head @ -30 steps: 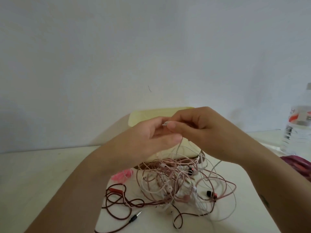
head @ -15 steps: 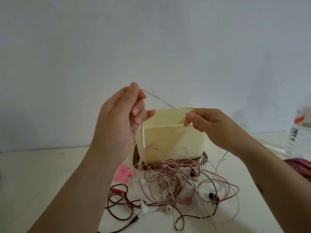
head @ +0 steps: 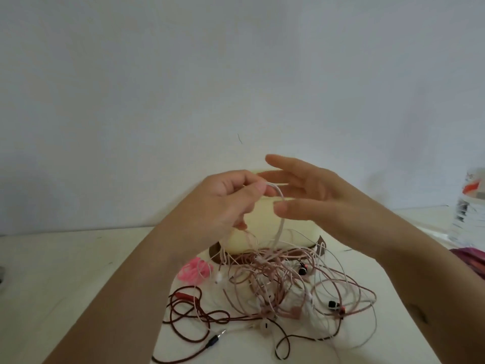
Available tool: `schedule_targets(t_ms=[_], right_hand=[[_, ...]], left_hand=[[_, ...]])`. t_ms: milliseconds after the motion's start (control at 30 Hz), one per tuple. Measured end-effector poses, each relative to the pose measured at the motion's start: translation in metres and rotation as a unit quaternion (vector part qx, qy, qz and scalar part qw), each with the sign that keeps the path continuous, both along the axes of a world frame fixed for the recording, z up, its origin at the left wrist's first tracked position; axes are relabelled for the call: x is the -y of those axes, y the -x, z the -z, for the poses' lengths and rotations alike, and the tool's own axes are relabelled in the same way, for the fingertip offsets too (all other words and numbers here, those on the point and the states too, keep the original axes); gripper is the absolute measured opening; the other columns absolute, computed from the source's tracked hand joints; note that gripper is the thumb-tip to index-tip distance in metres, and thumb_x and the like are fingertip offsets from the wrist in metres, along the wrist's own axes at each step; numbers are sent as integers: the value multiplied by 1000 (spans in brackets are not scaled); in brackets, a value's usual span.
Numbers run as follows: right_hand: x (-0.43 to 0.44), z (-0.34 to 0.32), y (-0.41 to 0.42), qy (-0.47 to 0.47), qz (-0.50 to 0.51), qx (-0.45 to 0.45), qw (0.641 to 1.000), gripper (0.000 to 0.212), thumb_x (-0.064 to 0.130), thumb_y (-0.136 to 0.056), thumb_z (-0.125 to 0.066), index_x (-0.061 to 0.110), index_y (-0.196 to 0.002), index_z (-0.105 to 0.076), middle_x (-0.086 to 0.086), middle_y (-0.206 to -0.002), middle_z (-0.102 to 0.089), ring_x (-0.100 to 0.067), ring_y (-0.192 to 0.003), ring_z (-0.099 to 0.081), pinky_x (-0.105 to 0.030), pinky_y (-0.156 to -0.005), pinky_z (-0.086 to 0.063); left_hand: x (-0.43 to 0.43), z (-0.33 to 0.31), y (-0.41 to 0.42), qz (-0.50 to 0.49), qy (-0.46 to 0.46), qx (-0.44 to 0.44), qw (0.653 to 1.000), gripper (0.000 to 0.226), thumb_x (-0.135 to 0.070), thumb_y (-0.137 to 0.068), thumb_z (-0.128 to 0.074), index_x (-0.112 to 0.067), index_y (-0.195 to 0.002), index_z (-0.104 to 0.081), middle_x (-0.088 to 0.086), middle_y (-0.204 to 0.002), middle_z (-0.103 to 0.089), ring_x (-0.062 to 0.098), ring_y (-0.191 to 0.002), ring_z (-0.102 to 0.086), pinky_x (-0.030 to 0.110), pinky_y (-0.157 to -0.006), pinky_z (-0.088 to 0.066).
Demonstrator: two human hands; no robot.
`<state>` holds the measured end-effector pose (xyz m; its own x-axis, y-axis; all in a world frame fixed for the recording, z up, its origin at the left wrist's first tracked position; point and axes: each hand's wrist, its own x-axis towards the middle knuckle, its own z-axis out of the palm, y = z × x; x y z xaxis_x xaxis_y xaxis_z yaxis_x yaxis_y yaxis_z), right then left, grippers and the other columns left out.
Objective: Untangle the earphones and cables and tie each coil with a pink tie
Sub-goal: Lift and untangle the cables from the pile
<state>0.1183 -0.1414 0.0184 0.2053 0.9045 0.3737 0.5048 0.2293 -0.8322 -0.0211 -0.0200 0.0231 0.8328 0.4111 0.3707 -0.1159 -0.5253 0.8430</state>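
A tangled heap of pink, white and dark red earphone cables [head: 278, 282] lies on the white table [head: 65, 271]. My left hand [head: 225, 203] is raised above the heap and pinches a loop of white cable [head: 280, 224] that hangs down into the tangle. My right hand [head: 309, 193] hovers just right of that loop with its fingers spread, holding nothing. A small pile of pink ties [head: 194, 270] sits left of the heap. A dark red cable with a jack plug [head: 215, 338] trails toward the front.
A pale yellow box [head: 296, 232] on a brown base stands behind the heap, against the white wall. A clear water bottle [head: 469, 206] stands at the right edge, with a magenta cloth [head: 469, 258] below it.
My hands, spread apart with a cable stretched between them, have come back together. My right hand has let go and spread its fingers; my left hand has dropped and holds a loop.
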Motion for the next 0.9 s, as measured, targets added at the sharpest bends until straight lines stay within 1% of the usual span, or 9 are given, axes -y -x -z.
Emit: schedule_targets(t_ms=[100,200,300,433,567,633,733,800,900], right_hand=[[3,-7,10,3,-92,-156,984,69,11,-75,-65,19,-138,-39,3,-108,-70,-15,-79,-69,-30,-76,-55],[2,-7,4,5,-42,-146,988,41,17,-77,-70,10,-117,-60,1,-62,-59,-7,-44,-40,-20,-49,-40],[1,-6,-11,-58,46,-129,989,21,28,-79,-59,13,-84,-72,5,-52,-38,-9,-47,-26,-19,-47,-27],[-1,0,-32,-150,199,-104,963,19,20,-93,-56,20,-83,-72,10,-51,-41,-8,-49,-31,-21,-51,-29],[-11,16,-45,-102,239,-37,965,20,24,-93,-57,24,-82,-73,13,-50,-45,-14,-54,-33,-30,-55,-29],[-16,23,-46,-64,247,5,967,22,25,-93,-57,28,-77,-72,13,-48,-44,-13,-52,-35,-29,-54,-29],[-17,27,-46,9,259,84,962,17,26,-93,-57,28,-82,-70,12,-54,-53,-14,-55,-45,-27,-54,-38],[-15,26,-44,40,255,126,958,14,27,-94,-54,29,-90,-68,14,-72,-65,-9,-67,-59,-22,-65,-47],[-9,15,-33,-35,253,153,955,26,38,-95,-49,29,-115,-63,17,-106,-66,2,-100,-60,-11,-83,-42]], left_hand=[[3,-3,2,-8,-35,7,999,22,-26,-94,-48,-23,-88,-69,-22,-49,-49,-4,-51,-45,23,-64,-44],[-1,-6,7,-16,-39,20,999,22,-32,-91,-50,-25,-86,-70,-20,-47,-43,-3,-46,-41,20,-63,-46],[-11,-7,13,-5,-12,-12,1000,32,-50,-79,-52,-24,-75,-71,-14,-49,-36,1,-44,-36,22,-63,-45],[-20,-4,17,94,87,-56,990,35,-46,-87,-51,-25,-67,-69,-9,-50,-31,6,-42,-29,19,-56,-46],[-15,-8,9,203,340,74,916,28,-26,-90,-48,-16,-75,-70,-8,-52,-37,2,-38,-35,21,-53,-50],[-12,-9,5,205,402,133,883,29,-24,-88,-46,-14,-75,-70,-7,-53,-40,3,-39,-39,23,-54,-52],[-9,-9,3,182,378,160,894,29,-24,-85,-45,-17,-70,-70,-6,-52,-46,6,-43,-47,25,-61,-56],[-7,-7,2,179,349,136,910,29,-23,-84,-46,-17,-70,-70,-4,-54,-52,7,-46,-52,27,-63,-57],[-3,-2,-1,188,315,81,927,28,-23,-83,-46,-16,-71,-71,0,-59,-58,11,-50,-57,26,-58,-55]])
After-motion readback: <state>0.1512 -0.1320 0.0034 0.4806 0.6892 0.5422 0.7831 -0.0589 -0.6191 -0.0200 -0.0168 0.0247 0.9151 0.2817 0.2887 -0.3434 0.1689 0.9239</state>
